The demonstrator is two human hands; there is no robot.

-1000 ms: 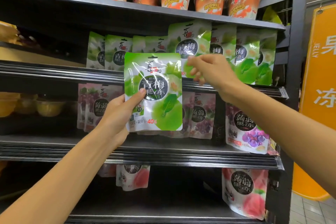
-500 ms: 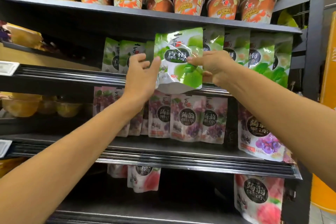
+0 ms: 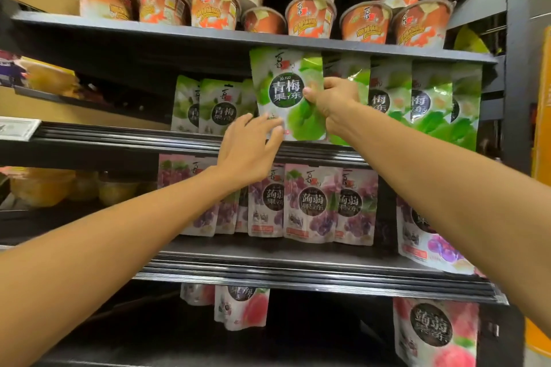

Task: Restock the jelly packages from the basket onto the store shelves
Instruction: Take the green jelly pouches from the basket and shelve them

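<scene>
Green jelly package (image 3: 284, 92) upright at front of shelf (image 3: 119, 143), between other green packs (image 3: 219, 110) — right hand (image 3: 334, 101) pinches its right edge, fingers curled round it. Left hand (image 3: 247, 152) fingers loosely extended, touching lower left corner — not grasping.

- Green pouch (image 3: 283, 92): I read it as thin plastic film, glossy, with glare patches near its top right.
- Shelf (image 3: 179, 36): dark grey metal, matt paint.
- Front rail (image 3: 104, 140): ribbed, I see a sheen along the ridges.
- Cups (image 3: 214, 9): smooth printed plastic, slight gloss.
</scene>
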